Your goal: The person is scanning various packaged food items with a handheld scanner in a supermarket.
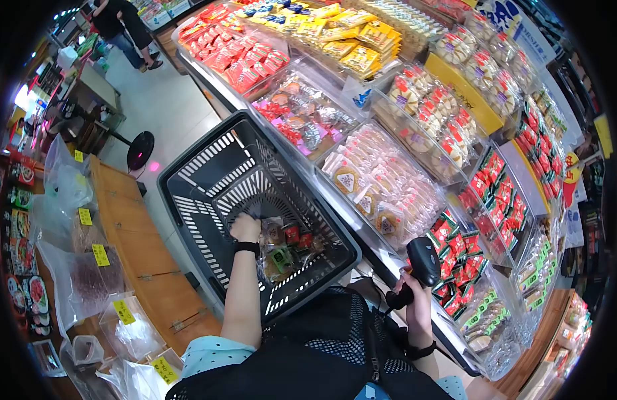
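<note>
A black slatted shopping basket (pixel 208 175) is tilted beside the display. Inside it, my left hand (pixel 246 228) is curled closed, and whatever its fingers may hold is hidden. Clear-wrapped snack packs (pixel 280 259), some with red or green labels, lie in the basket just right of that hand. My right hand (pixel 415 303) is wrapped around the handle of a black barcode scanner (pixel 424 260), raised in front of the display's edge.
Right and ahead, a display has trays of red packets (pixel 255 63), yellow packets (pixel 362 53), wrapped biscuits (pixel 382 180) and red-green packets (pixel 458 260). A wooden shelf (pixel 132 227) with plastic bags stands left. Two people (pixel 125 30) stand in the aisle at the back.
</note>
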Demonstrator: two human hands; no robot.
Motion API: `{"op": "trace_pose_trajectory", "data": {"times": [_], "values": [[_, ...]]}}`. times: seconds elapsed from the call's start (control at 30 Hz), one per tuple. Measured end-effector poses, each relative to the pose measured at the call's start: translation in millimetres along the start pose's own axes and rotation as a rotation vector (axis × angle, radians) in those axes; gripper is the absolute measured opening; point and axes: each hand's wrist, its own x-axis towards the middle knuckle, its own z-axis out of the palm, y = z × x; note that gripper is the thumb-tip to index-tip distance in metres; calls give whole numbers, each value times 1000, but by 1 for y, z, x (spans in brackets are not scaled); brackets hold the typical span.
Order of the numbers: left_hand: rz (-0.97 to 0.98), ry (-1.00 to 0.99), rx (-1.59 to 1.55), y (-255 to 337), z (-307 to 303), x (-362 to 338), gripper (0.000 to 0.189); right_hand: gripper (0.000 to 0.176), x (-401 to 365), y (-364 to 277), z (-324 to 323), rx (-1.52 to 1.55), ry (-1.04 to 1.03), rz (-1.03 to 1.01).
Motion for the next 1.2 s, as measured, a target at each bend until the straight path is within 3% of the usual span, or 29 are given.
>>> {"op": "trace_pose_trajectory", "data": {"times": [0.03, 0.13, 0.2, 0.23, 0.43, 0.53, 0.57, 0.6, 0.63, 0.7, 0.77, 0.8, 0.83, 0.9, 0.93, 0.97, 1.03, 1.1, 1.17, 1.2], "values": [[-36, -160, -65, -14, 16, 5, 65, 17, 0, 1, 1, -4, -7, 4], [-125, -186, -33, -30, 71, 2, 77, 16, 1, 4, 2, -31, -17, 30], [-183, 111, -126, -29, 89, -4, 83, 16, 0, 5, 3, -37, -7, 26], [-188, 109, -127, -29, 86, -7, 83, 16, 0, 6, 3, -41, -9, 29], [-37, -77, -315, -25, 48, -9, 70, 17, -1, 9, 2, -57, 14, 26], [-150, 20, -912, -11, -2, -34, 47, 17, 0, 10, 1, -66, 18, 26], [-48, -75, -1191, -22, 10, -9, 46, 17, 0, 9, 3, -61, 20, 35], [-98, -279, -1644, -21, 10, -16, 43, 17, 0, 8, 4, -56, 22, 44], [46, -500, -1797, -14, -19, -29, 42, 17, 2, 8, 3, -57, 26, 39], [196, -611, -1974, 12, -67, -62, 47, 18, 6, 9, 1, -39, -42, 68], [328, -926, -2307, 35, -95, -91, 48, 18, 9, 10, 2, -84, -78, 49], [282, -1015, -2378, 45, -104, -104, 49, 20, 10, 9, 3, -122, -121, 55], [339, -1102, -2396, 59, -116, -120, 47, 21, 12, 8, 5, -160, -163, 62], [162, -1163, -2445, 73, -108, -131, 43, 31, 10, 3, 14, -227, -219, 45], [235, -1164, -2370, 81, -101, -138, 44, 33, 8, 4, 20, -235, -248, 36], [166, -1235, -2366, 85, -93, -141, 42, 34, 8, 5, 23, -241, -276, 27], [324, -1401, -2316, 98, -87, -147, 43, 38, 16, 10, 22, -251, -452, 67], [446, -1471, -2265, 108, -83, -149, 46, 37, 13, 9, 30, -353, -379, 53], [248, -1373, -2191, 119, -89, -155, 50, 31, 15, 7, 27, -268, -329, 148], [264, -1420, -2183, 126, -95, -156, 55, 31, 15, 3, 26, -265, -318, 132]]}}
